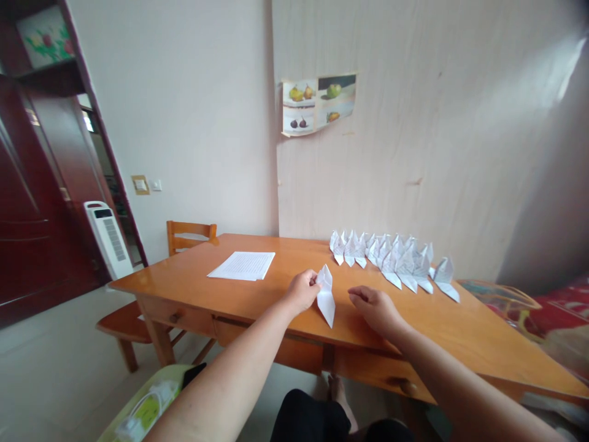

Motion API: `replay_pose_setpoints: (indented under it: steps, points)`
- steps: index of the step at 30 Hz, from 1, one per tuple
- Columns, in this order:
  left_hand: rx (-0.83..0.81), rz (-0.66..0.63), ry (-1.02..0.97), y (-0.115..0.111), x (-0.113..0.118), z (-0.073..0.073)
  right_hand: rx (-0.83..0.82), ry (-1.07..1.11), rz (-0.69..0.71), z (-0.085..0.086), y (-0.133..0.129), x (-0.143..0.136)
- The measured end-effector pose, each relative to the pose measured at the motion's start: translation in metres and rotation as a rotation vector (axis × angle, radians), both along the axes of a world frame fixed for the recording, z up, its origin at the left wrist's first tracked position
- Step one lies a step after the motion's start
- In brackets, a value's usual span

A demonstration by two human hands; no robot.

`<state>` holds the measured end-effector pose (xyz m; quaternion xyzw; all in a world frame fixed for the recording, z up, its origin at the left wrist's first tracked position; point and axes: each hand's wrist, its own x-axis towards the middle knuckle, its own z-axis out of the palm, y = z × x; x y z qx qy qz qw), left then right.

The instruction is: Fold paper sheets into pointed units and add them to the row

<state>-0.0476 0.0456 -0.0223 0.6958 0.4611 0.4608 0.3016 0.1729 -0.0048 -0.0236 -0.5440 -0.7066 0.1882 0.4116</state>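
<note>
1 folded paper piece [326, 299] is held over the middle of the table's near edge, just inside it; whether its lower end is rested on the surface cannot be told. its long axis is carried nearly upright in the view, with 1 narrow tip pointed up toward the far edge and the other pointed down toward the near edge, slanted slightly right. it is pinched at its left side, above the middle, by the thumb and fingers of the left hand [304, 291]. the right hand [372, 306] is kept apart from the paper, just to its right, with the fingers loosely curled; whether the fingertips are met cannot be told.

toward the far edge and the right, a cluster of folded papers [405, 261] is stood upright on the table [294, 258]; at least 7 front flaps can be counted, pointed toward the near edge and right, the rest being overlapped. 1 stack of sheets [242, 265] is laid left of the middle. 1 chair [191, 231] is placed beyond the far left corner. on the wall, 1 poster [319, 104] with 4 fruit pictures is mounted.
</note>
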Motion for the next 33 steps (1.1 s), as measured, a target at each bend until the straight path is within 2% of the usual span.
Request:
replay_pose_setpoints:
  steps: [3,10,14,18,24,29,33]
  points:
    - [-0.028,-0.022,0.036,0.011,0.002,-0.003,-0.024,0.004,0.002,-0.002,0.009,0.010]
    - [-0.087,-0.097,0.094,0.021,-0.005,-0.006,-0.090,0.041,0.055,-0.008,0.019,0.021]
    - [-0.106,-0.156,0.123,0.034,-0.006,-0.007,-0.124,0.062,0.117,-0.001,0.026,0.023]
    - [-0.127,-0.190,0.128,0.051,0.002,-0.007,-0.148,0.092,0.130,0.005,0.044,0.023]
    - [-0.187,-0.257,0.120,0.073,0.014,0.005,-0.150,0.173,0.090,0.022,0.079,0.022]
    - [-0.233,-0.314,0.062,0.076,0.023,0.016,-0.121,0.277,0.055,0.034,0.102,0.010]
    - [-0.288,-0.342,-0.005,0.069,0.026,0.013,-0.123,0.357,0.046,0.024,0.108,-0.002]
